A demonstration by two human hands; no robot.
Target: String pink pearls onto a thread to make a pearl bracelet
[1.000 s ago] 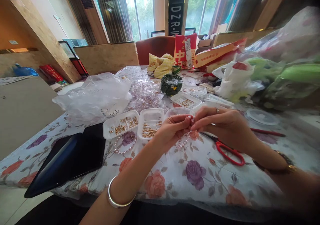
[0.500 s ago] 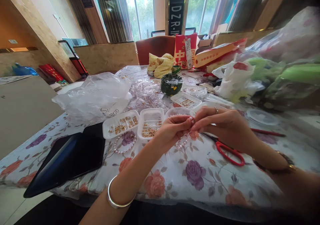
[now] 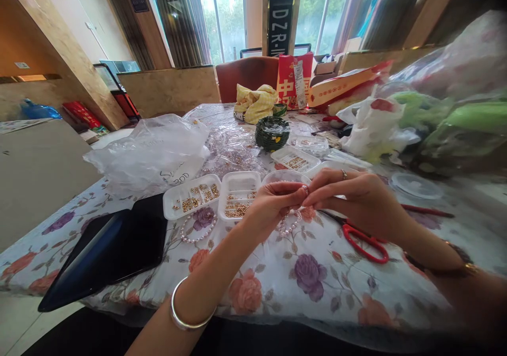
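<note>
At the near edge, a silver bangle (image 3: 180, 319) encircles the left forearm; a dark band (image 3: 457, 258) is on the right wrist. Both forearms extend over the floral tablecloth (image 3: 277, 282). A black glossy object (image 3: 114, 245) lies at the left of the cloth.

The left hand (image 3: 273, 208) has thumb and forefinger pinched together on part of a pink beaded strand (image 3: 291, 226), whose loop shows directly below that hand. The right hand (image 3: 356, 195) meets it fingertip to fingertip, thumb and forefinger nearly together; whether they grip anything is too small to tell.

Red-handled scissors (image 3: 366, 249) lie beneath the right hand, blades partly covered. A second beaded loop (image 3: 198, 240) lies flat to the left, just in front of a divided white tray (image 3: 168, 205) containing gold-coloured beads. A further bead tray (image 3: 240, 174) stands beside it.

Beyond the right hand, a red pen-like stick (image 3: 431, 211) lies near a round clear lid (image 3: 415, 187). Farther back are a crumpled plastic bag (image 3: 146, 150) at left, a dark green woven basket (image 3: 269, 140), a yellow cloth bundle (image 3: 255, 104) and an upright red packet (image 3: 291, 81). A red chair (image 3: 245, 78) stands behind the table.
</note>
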